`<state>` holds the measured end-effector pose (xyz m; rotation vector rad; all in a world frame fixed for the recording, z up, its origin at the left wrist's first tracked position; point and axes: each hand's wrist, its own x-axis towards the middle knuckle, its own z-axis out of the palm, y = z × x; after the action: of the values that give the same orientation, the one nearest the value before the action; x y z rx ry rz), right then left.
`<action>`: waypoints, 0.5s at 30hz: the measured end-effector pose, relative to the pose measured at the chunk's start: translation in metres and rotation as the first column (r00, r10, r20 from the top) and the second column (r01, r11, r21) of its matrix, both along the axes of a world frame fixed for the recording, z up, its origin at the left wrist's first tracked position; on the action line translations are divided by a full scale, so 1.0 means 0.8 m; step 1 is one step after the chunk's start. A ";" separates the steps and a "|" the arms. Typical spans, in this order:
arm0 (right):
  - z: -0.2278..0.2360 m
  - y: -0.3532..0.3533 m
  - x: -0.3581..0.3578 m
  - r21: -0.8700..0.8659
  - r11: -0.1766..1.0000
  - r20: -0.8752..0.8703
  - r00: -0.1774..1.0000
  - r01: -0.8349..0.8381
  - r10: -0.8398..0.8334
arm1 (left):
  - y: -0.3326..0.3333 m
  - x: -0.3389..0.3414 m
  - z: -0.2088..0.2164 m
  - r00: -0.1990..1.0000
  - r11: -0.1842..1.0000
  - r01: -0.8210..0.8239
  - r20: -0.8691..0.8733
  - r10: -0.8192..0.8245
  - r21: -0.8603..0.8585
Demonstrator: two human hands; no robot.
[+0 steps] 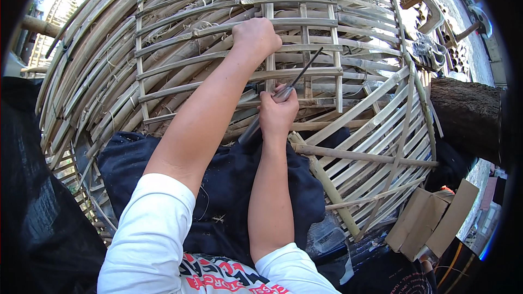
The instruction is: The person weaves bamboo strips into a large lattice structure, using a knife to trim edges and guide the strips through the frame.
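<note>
My left hand (256,37) is closed in a fist at a bamboo lattice panel (303,32), where a lengthwise strip crosses the slats. What its fingers wrap round is mostly hidden under the hand. Nearer to me, my right hand (278,111) grips a slim tool (283,96) with a greyish body and a thin dark shaft pointing up and right. A dark, handle-like piece shows below that hand, and I cannot tell whether it belongs to the tool. The panel lies over a stack of curved bamboo strips (103,49). Black cloth (218,185) covers my lap.
A fan-shaped bamboo slat panel (376,141) leans at the right. Beyond it are a thick dark log (466,111) and a curved wooden piece (425,5). An open cardboard box (419,220) stands at lower right. Dark plastic sheeting (43,196) hangs at the left.
</note>
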<state>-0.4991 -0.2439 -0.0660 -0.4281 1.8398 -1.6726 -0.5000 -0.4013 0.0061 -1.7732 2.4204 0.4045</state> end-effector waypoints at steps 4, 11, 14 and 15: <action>0.043 0.020 -0.012 -0.094 0.995 0.245 0.969 -0.014 0.037 | 0.003 0.007 0.001 1.000 0.999 0.000 -0.018 -0.001 -0.047; 0.139 0.098 -0.104 -0.144 0.970 -0.005 0.980 -0.195 0.197 | 0.075 0.094 0.011 0.846 0.860 0.249 -0.333 -0.417 -0.445; 0.142 0.144 -0.173 0.246 0.952 -0.332 0.907 -0.182 0.259 | 0.107 0.133 -0.009 0.700 0.808 0.348 -0.442 -0.562 -0.476; 0.136 0.157 -0.193 0.378 0.918 -0.443 0.848 -0.119 0.292 | 0.115 0.141 -0.016 0.680 0.797 0.383 -0.442 -0.585 -0.467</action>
<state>-0.6535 -0.1179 0.0430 -0.9366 2.2951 -1.1270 -0.3870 -0.3096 -0.0066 -1.0618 3.4459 0.5336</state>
